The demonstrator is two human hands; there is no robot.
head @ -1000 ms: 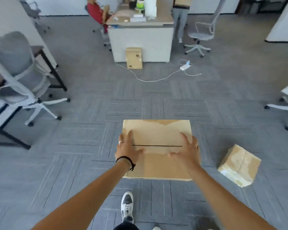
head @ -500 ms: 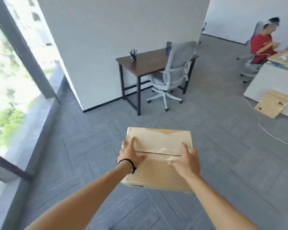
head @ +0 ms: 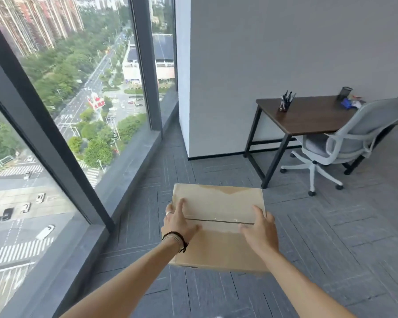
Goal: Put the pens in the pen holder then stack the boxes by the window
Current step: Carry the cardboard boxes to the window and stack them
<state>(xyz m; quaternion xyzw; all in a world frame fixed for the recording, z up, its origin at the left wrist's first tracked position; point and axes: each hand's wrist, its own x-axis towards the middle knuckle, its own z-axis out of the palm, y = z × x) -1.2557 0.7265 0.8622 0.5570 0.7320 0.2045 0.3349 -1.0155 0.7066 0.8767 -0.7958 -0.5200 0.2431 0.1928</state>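
Note:
I carry a flat brown cardboard box in front of me, above the carpet. My left hand grips its left side, thumb across the taped seam. On the right side my right hand holds it the same way. The tall window fills the left of the view, its low grey sill running along the floor. A pen holder with several pens stands on the dark wooden desk at the right. No other box is in view.
A white pillar wall juts out straight ahead beside the window. A grey office chair on castors stands at the desk. A black mesh cup and small blue items sit at the desk's far end. Grey carpet lies below.
My view has swung left from the office floor to the window. The box has stayed in both hands throughout. The second box on the floor and the people have left the view.

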